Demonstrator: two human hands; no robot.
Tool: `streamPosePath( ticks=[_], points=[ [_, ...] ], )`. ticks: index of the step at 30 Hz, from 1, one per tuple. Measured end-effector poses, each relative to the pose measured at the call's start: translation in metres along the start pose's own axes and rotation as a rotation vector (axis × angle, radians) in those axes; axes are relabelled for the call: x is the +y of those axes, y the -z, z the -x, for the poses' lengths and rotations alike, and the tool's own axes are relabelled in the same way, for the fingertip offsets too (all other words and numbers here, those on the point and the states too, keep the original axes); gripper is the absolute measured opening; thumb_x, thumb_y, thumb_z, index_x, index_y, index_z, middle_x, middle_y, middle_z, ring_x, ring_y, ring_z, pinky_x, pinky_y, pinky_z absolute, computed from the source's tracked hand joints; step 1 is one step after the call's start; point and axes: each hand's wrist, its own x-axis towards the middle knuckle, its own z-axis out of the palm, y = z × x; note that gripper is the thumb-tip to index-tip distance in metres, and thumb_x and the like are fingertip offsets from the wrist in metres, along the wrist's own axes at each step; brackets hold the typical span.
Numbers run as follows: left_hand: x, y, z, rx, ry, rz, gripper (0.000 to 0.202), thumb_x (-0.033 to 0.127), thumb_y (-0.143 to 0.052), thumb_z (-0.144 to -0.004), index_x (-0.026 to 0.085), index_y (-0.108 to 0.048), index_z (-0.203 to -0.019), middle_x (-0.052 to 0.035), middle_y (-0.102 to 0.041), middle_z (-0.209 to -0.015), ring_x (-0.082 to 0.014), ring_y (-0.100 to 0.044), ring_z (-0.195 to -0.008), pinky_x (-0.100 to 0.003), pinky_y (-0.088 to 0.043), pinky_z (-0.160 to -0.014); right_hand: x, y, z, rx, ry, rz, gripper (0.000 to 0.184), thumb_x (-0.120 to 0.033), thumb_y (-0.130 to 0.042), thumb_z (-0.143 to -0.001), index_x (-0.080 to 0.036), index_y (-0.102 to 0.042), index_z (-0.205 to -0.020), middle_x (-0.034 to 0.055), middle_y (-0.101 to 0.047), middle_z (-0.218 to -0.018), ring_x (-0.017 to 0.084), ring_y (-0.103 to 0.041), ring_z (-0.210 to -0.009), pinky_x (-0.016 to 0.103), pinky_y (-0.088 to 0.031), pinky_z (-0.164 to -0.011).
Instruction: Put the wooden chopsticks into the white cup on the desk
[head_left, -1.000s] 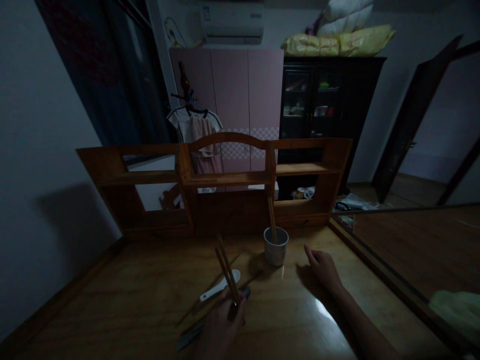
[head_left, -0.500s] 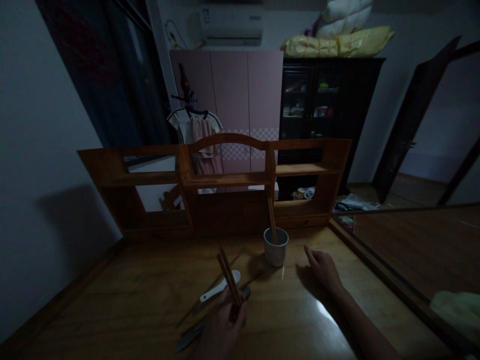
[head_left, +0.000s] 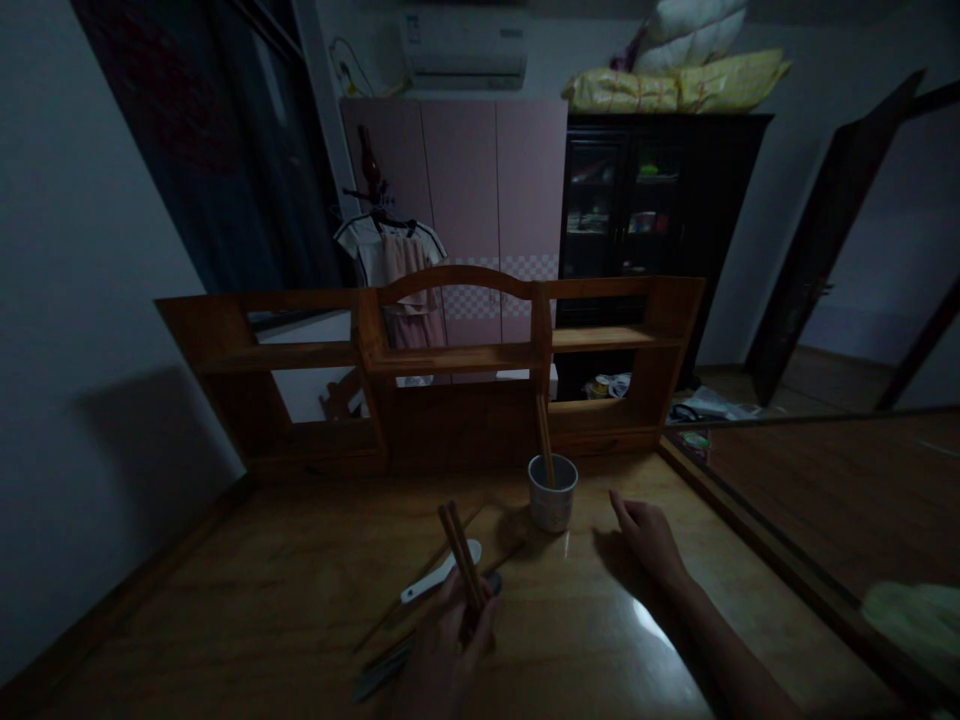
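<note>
My left hand (head_left: 450, 635) is closed around a pair of wooden chopsticks (head_left: 461, 550), their upper ends pointing away from me. Beneath and beside it lie a white spoon (head_left: 439, 577), a loose chopstick (head_left: 375, 628) and a flat grey utensil (head_left: 379, 675) partly hidden by the hand, its kind unclear. A dark rounded end (head_left: 493, 582) shows just right of the hand. The white cup (head_left: 553, 505) stands upright, with chopsticks (head_left: 545, 440) leaning inside. To the cup's right, my right hand (head_left: 651, 545) rests on the table, fingers curled, thumb stretched out, nothing visible in it.
A wooden shelf unit (head_left: 457, 358) runs along the back of the wooden table (head_left: 585, 640). A raised wooden edge (head_left: 750, 530) borders the right side, and a wall (head_left: 97, 330) stands on the left. Something pale green (head_left: 915, 620) lies at the lower right.
My left hand has tilted the chopsticks slightly, their upper ends now lower and a little to the right. The right hand and the cup have stayed put.
</note>
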Motion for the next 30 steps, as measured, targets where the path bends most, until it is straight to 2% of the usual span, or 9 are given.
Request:
streamPosePath(
  ticks=[5, 9, 11, 14, 17, 19, 21, 24, 30],
  points=[
    [0.009, 0.001, 0.0, -0.079, 0.036, 0.045, 0.037, 0.043, -0.039, -0.092, 0.022, -0.062, -0.112, -0.0071, -0.062, -0.124, -0.0204, -0.055, -0.119, -0.032, -0.038, -0.106, -0.004, 0.003, -0.001, 0.016, -0.006, -0.027, 0.06, -0.053, -0.038, -0.095, -0.017, -0.049, -0.049, 0.0016, -0.05, -0.047, 0.014, -0.048, -0.046, 0.028, -0.027, -0.054],
    [0.02, -0.001, 0.003, -0.134, 0.032, 0.102, 0.035, 0.042, -0.037, -0.093, 0.021, -0.064, -0.102, -0.006, -0.068, -0.11, -0.0202, -0.06, -0.108, -0.03, -0.043, -0.099, -0.016, 0.01, 0.001, 0.112, -0.023, -0.069, 0.05, -0.051, -0.041, -0.095, -0.018, -0.049, -0.058, -0.0007, -0.048, -0.051, 0.014, -0.047, -0.05, 0.027, -0.03, -0.054],
    [0.027, -0.003, 0.004, -0.129, -0.005, 0.114, 0.035, 0.041, -0.035, -0.094, 0.021, -0.064, -0.095, -0.0056, -0.069, -0.102, -0.0191, -0.062, -0.1, -0.027, -0.044, -0.093, -0.034, 0.018, 0.007, 0.179, -0.031, -0.095, 0.04, -0.049, -0.043, -0.095, -0.018, -0.051, -0.07, -0.0011, -0.051, -0.06, 0.014, -0.05, -0.055, 0.026, -0.034, -0.057],
    [0.033, -0.009, 0.004, -0.167, -0.051, 0.095, 0.036, 0.038, -0.034, -0.095, 0.02, -0.064, -0.089, -0.0052, -0.069, -0.095, -0.0177, -0.062, -0.094, -0.025, -0.044, -0.088, -0.083, 0.032, 0.026, 0.198, -0.027, -0.195, 0.029, -0.046, -0.046, -0.095, -0.019, -0.053, -0.086, -0.001, -0.056, -0.072, 0.013, -0.053, -0.059, 0.024, -0.04, -0.059],
    [0.034, -0.019, -0.001, -0.203, -0.081, 0.089, 0.033, 0.037, -0.037, -0.095, 0.02, -0.063, -0.085, -0.0039, -0.068, -0.092, -0.0169, -0.062, -0.089, -0.025, -0.043, -0.083, -0.144, 0.047, 0.05, -0.079, 0.02, -0.529, 0.023, -0.042, -0.051, -0.094, -0.02, -0.055, -0.099, -0.003, -0.054, -0.068, 0.013, -0.054, -0.058, 0.023, -0.042, -0.054],
    [0.033, -0.027, -0.005, -0.227, -0.117, 0.111, 0.03, 0.038, -0.038, -0.095, 0.021, -0.062, -0.092, -0.0029, -0.068, -0.091, -0.0157, -0.061, -0.083, -0.025, -0.044, -0.077, -0.179, 0.056, 0.063, -0.267, 0.094, -0.58, 0.025, -0.039, -0.057, -0.091, -0.022, -0.055, -0.109, -0.0002, -0.059, -0.08, 0.014, -0.059, -0.069, 0.023, -0.045, -0.059],
    [0.033, -0.033, -0.006, -0.247, -0.176, 0.129, 0.029, 0.037, -0.038, -0.096, 0.021, -0.061, -0.101, -0.0027, -0.068, -0.093, -0.015, -0.06, -0.08, -0.024, -0.043, -0.073, -0.201, 0.062, 0.069, -0.333, 0.173, -0.572, 0.022, -0.034, -0.062, -0.088, -0.022, -0.057, -0.105, 0.0011, -0.06, -0.088, 0.014, -0.059, -0.075, 0.023, -0.046, -0.064],
    [0.037, -0.034, -0.003, -0.263, -0.227, 0.119, 0.027, 0.035, -0.039, -0.095, 0.023, -0.061, -0.103, -0.0032, -0.069, -0.098, -0.0156, -0.06, -0.083, -0.025, -0.043, -0.075, -0.211, 0.065, 0.069, -0.329, 0.249, -0.525, 0.009, -0.028, -0.059, -0.09, -0.019, -0.059, -0.089, 0.0017, -0.058, -0.086, 0.014, -0.057, -0.075, 0.024, -0.045, -0.065],
    [0.031, -0.042, 0.002, -0.213, -0.188, 0.117, 0.027, 0.036, -0.042, -0.092, 0.022, -0.061, -0.106, -0.0058, -0.07, -0.095, -0.0183, -0.061, -0.086, -0.028, -0.047, -0.078, -0.208, 0.055, 0.064, -0.297, 0.313, -0.463, 0.021, -0.026, -0.049, -0.095, -0.017, -0.059, -0.079, 0.0023, -0.056, -0.077, 0.014, -0.056, -0.07, 0.025, -0.044, -0.061]
  ],
)
